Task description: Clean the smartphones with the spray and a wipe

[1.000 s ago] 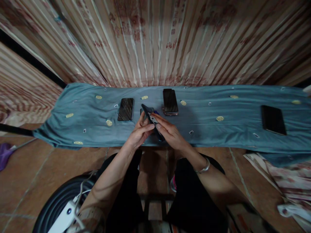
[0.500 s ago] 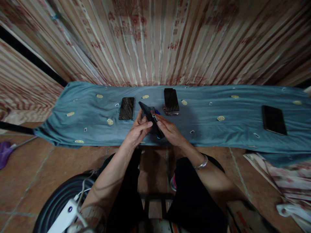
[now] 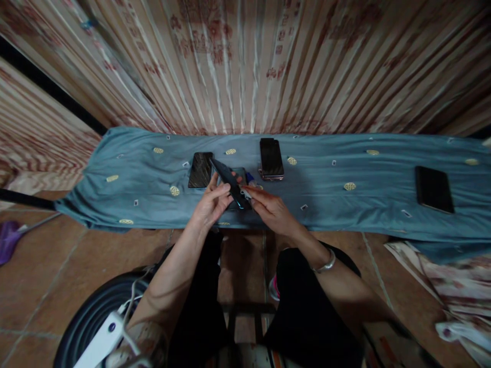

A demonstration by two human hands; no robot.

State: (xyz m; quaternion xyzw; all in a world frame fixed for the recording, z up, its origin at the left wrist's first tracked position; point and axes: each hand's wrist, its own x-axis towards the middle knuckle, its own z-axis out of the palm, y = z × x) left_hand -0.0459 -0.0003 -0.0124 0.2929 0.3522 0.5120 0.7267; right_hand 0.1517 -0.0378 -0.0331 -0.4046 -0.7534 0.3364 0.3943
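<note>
Pleated, patterned curtain (image 3: 249, 76) for a backdrop, blue cloth-covered surface (image 3: 318, 204) below, pretty dim all round. Dark phone (image 3: 227, 176) held up off the cloth, right between both sets of fingers. Left hand (image 3: 209, 202) gripping it: thumb across the near side, other fingers tucked behind. Held on a slant, probably to bring its right-hand edge round to the right fingers. Right hand (image 3: 270, 207) pinching a small greyish piece (image 3: 244, 193) up by that edge; touching or just short, can't tell, and too small to identify.

Under the held phone, another flat item (image 3: 241, 172) on the cloth, partly hidden, plus a bit of blue (image 3: 250, 179) just beyond the right fingertips. Second phone (image 3: 199, 171) lying just past the left fingers, small stack of phones (image 3: 271, 158) beyond the right ones, probably parked there for easy reach. Black flat item (image 3: 434, 189) well off right of the fingers.

Pose-wise: forearms angled inward, wrists around the near edge, right palm turned down, silver bracelet (image 3: 326, 263) on that arm.
</note>
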